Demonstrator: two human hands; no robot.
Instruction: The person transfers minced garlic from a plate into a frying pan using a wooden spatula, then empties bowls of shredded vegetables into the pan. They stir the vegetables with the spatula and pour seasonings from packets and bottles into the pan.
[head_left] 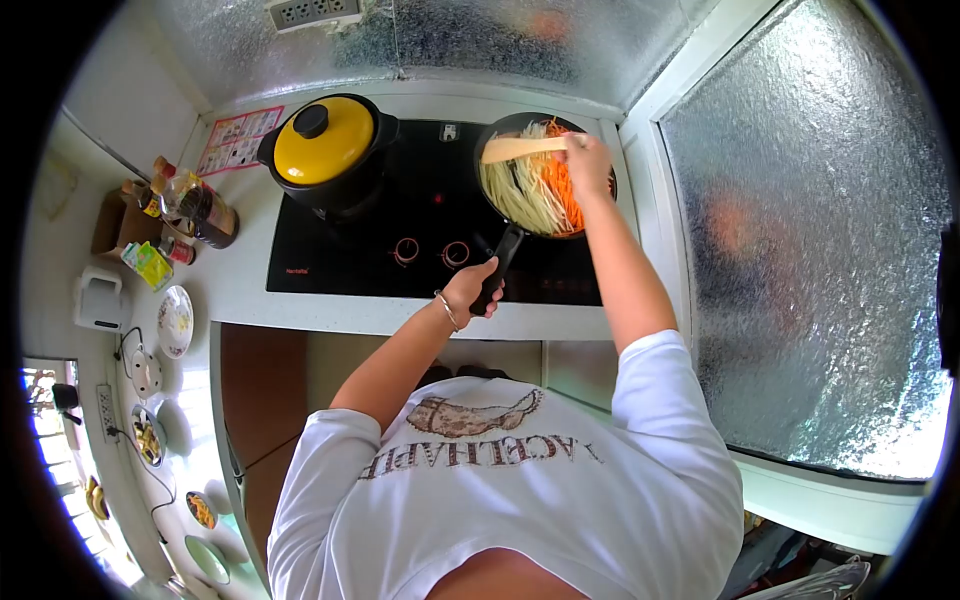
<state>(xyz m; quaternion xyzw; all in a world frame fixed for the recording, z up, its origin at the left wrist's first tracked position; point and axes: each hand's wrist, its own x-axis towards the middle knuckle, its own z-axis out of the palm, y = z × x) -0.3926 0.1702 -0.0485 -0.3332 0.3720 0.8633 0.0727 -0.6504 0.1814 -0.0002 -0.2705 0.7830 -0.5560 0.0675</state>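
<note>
left grip [478,290]: closed around the black handle [498,270] of the pan, bracelet [447,311] at the wrist. right grip [587,165]: closed on the wooden spatula [520,149], its broad end pointing left over the pan.

pan [479,178]: dark, round, on the right rear of the cooktop [350,275]. contents in two groups: pale, thin strips [512,195] to the left and centre, bright orange strips [564,200] to the right, partly mixed where they meet.

pose: left forearm angles up and rightward to the handle, elbow bent. right arm reaches further forward, forearm slanting up and leftward, hand above the far right side of the pan.

writing: small brand mark at the cooktop's front left corner, too small to read surely. shirt [540,500] white, brown printed motif above large capitals; "acelhap" seems legible, remainder lost in folds. printed sheet [240,140] behind and left of the pot, red and white, text unreadable. bottle [205,215] label also unreadable.

surroundings: black pot [335,195] with yellow lid [325,140] on the cooktop's left; bottle on the worktop [235,250], left of the cooktop.
</note>
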